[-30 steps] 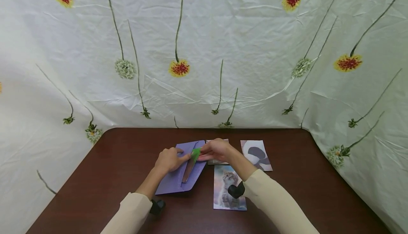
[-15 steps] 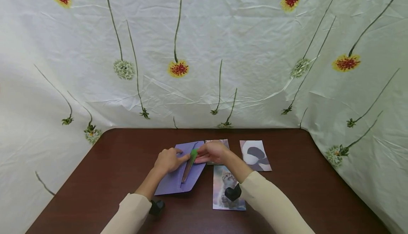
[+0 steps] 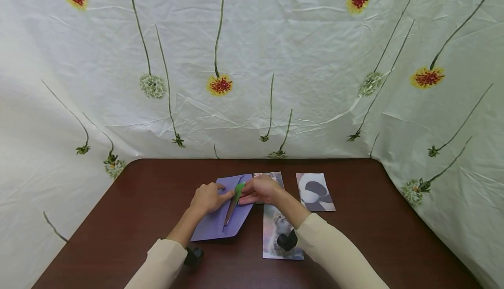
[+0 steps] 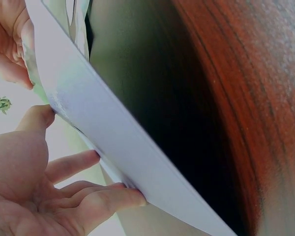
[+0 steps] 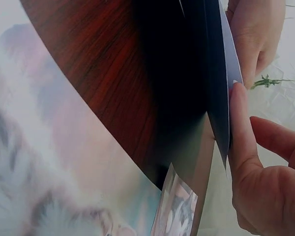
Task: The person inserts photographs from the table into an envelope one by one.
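Note:
A lilac envelope (image 3: 208, 228) lies at a slant on the table. From its opening, a narrow strip of a card with a green end (image 3: 233, 208) sticks out, the rest hidden inside. My left hand (image 3: 206, 197) rests on the envelope's left part, thumb by the opening. In the left wrist view its fingertips (image 4: 132, 194) touch the envelope (image 4: 123, 128), not curled around it. At the card's green end, my right hand (image 3: 260, 189) pinches it, though the contact is partly hidden. One right finger (image 5: 240, 113) lies along the envelope's edge in the right wrist view.
A kitten picture card (image 3: 271, 241) lies near the right wrist. Behind the right hand another picture card (image 3: 277, 177) is partly covered. Farther right is a white and grey picture card (image 3: 315, 193). A flowered white cloth (image 3: 252, 118) hangs behind the dark red-brown table (image 3: 141, 206).
My right hand has moved slightly left and down at the green end, its fingers closer to the envelope. The left hand and the envelope stay almost in place.

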`<state>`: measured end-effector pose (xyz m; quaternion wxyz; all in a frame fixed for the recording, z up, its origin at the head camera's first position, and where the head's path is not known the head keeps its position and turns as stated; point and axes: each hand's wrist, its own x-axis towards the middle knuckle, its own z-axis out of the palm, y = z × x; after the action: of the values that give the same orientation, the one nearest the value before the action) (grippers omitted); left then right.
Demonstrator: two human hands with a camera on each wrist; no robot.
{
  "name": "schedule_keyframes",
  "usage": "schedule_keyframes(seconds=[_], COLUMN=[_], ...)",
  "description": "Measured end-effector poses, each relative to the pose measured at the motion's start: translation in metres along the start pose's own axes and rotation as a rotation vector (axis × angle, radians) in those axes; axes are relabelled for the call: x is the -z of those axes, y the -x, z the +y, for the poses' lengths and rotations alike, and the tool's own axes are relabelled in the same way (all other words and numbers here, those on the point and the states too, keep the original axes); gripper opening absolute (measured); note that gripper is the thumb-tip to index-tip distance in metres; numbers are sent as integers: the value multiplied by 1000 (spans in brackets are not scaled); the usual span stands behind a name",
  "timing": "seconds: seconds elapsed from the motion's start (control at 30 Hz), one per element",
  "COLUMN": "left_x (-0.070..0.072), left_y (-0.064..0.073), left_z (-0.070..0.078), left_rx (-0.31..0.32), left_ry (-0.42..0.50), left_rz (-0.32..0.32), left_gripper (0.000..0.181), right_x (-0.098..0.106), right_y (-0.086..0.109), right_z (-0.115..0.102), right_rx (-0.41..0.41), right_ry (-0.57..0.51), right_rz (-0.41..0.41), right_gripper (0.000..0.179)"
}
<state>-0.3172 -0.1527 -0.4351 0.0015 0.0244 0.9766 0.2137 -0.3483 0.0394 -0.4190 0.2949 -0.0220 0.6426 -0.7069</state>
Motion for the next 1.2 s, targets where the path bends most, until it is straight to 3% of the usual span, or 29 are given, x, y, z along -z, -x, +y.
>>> schedule_keyframes(seconds=[0.27, 0.7, 1.2], left_x=[0, 0, 0], left_y=[0, 0, 2], left_z=[0, 1, 1], left_rx=[-7, -7, -7], left_ry=[4, 8, 7], left_rz=[3, 12, 14], left_gripper=[55, 53, 53], right_x=[-1, 11, -5], right_y=[2, 6, -1], right_z=[1, -5, 1], right_rx=[1, 4, -8], right_ry=[66, 158, 105], right_rz=[57, 34, 2], right_gripper=[25, 18, 23])
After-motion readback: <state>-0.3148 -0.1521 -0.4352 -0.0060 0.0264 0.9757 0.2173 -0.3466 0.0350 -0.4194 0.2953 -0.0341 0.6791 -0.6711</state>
